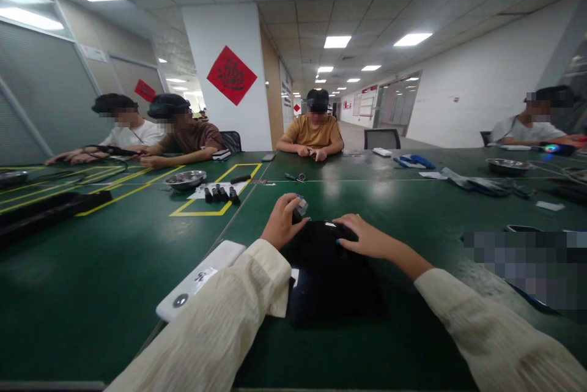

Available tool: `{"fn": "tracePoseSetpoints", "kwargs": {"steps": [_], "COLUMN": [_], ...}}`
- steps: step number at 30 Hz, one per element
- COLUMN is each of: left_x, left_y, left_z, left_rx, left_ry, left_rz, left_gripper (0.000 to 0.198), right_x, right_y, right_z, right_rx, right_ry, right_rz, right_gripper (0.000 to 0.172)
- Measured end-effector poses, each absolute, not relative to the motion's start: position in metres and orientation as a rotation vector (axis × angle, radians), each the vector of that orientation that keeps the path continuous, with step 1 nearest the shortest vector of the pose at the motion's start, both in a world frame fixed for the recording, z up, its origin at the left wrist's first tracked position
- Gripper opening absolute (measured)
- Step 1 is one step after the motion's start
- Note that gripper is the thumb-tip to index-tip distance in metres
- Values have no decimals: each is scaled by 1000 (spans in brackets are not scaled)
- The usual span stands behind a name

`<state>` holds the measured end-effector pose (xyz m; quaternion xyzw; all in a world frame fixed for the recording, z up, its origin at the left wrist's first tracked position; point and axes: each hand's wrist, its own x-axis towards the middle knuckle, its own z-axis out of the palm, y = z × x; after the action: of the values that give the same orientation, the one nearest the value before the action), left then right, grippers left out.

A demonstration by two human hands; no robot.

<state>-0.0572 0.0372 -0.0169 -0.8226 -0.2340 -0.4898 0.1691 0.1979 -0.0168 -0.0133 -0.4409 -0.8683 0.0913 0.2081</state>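
A glossy black panel lies flat on the green table in front of me. At its far left corner my left hand is curled around a small dark object with a clear, bluish end; its thumb points toward the panel's far edge. My right hand rests on the far right part of the panel, fingers spread and holding nothing. Left of the panel, partly behind my left sleeve, is a white device with a round dark lens and a paper label.
A metal bowl and black cylindrical parts are at the left, beside yellow tape. Small tools lie ahead. Another bowl, gloves and cables are at the right. Several people sit around the table.
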Motion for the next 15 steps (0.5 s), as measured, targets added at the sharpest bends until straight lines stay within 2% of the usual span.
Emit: {"fn": "tracePoseSetpoints", "kwargs": {"steps": [8, 15], "left_x": [-46, -38], "left_y": [25, 16], "left_z": [-11, -12], "left_rx": [-2475, -2624], "left_ry": [-393, -350], "left_rz": [-1258, -1154], "left_gripper": [58, 50], "right_x": [176, 167], "right_y": [-23, -29], "right_z": [-20, -11], "right_rx": [-1446, -1149], "right_ry": [-2190, -2257], "right_rz": [-54, -276], "right_gripper": [51, 70]}}
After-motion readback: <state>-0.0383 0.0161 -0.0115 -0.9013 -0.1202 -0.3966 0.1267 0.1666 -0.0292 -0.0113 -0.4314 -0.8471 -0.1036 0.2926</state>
